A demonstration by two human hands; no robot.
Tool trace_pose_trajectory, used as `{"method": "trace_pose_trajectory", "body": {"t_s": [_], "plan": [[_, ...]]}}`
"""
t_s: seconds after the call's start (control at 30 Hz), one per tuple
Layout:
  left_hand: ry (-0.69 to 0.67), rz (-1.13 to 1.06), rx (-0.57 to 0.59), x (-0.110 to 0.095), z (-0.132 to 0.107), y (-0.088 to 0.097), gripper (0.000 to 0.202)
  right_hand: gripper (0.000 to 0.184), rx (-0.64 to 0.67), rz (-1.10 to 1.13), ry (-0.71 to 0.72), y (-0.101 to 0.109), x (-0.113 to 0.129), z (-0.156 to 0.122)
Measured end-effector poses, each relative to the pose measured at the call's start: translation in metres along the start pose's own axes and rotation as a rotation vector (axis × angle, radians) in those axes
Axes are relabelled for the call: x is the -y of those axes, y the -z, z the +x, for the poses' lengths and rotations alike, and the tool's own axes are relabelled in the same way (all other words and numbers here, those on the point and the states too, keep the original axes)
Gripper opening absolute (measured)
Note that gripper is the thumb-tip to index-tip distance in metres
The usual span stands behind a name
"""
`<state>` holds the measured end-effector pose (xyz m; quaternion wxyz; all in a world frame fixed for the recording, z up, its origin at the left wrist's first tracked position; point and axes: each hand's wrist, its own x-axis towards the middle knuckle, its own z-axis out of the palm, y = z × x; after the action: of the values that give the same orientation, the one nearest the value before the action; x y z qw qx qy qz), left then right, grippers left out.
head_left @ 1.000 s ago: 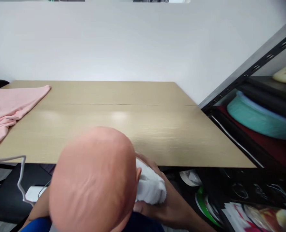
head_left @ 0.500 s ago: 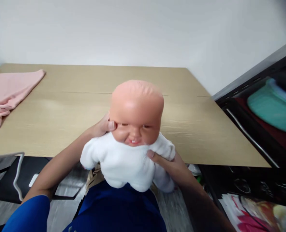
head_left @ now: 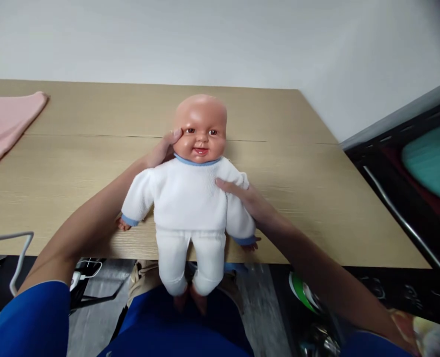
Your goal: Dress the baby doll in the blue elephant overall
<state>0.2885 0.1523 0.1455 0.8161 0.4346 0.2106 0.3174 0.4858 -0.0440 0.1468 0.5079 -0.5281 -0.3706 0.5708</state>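
Baby doll (head_left: 190, 198) in white fleece top and white trousers, just left of view centre, head toward 12 o'clock, feet toward 6, legs past the worktop's near edge above the person's lap; whether its back touches can't be told. Left hand (head_left: 164, 148): grip grasping the doll's head at its 9 o'clock side, thumb on cheek. Right hand (head_left: 240, 193): grip around the doll's upper body at 3 o'clock, thumb on chest, other fingers hidden. Wood-grain worktop (head_left: 297, 208), pale, slightly shiny, thin seam running crosswise. Pink cloth (head_left: 9, 121) on it at 10 o'clock. Plain white wall (head_left: 167, 39) at 12. Black shelf rack (head_left: 376, 153) with teal tub (head_left: 433, 161), blurred, at 3. White cable (head_left: 26, 248) between 8 and 9. Grey wood-look floor (head_left: 88, 322) at 7.
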Motion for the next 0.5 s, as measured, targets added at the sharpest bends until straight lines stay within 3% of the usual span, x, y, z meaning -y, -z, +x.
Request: {"method": "trace_pose_trajectory", "body": {"t_s": [0.27, 0.5], "plan": [[-0.019, -0.028, -0.041, -0.004, 0.057, 0.034, 0.057, 0.071, 0.021, -0.049, -0.029, 0.018, -0.003, 0.061], [-0.033, 0.086, 0.06, -0.017, 0.09, 0.057, 0.05, 0.102, 0.011, -0.295, 0.195, 0.056, -0.025, 0.089]]}}
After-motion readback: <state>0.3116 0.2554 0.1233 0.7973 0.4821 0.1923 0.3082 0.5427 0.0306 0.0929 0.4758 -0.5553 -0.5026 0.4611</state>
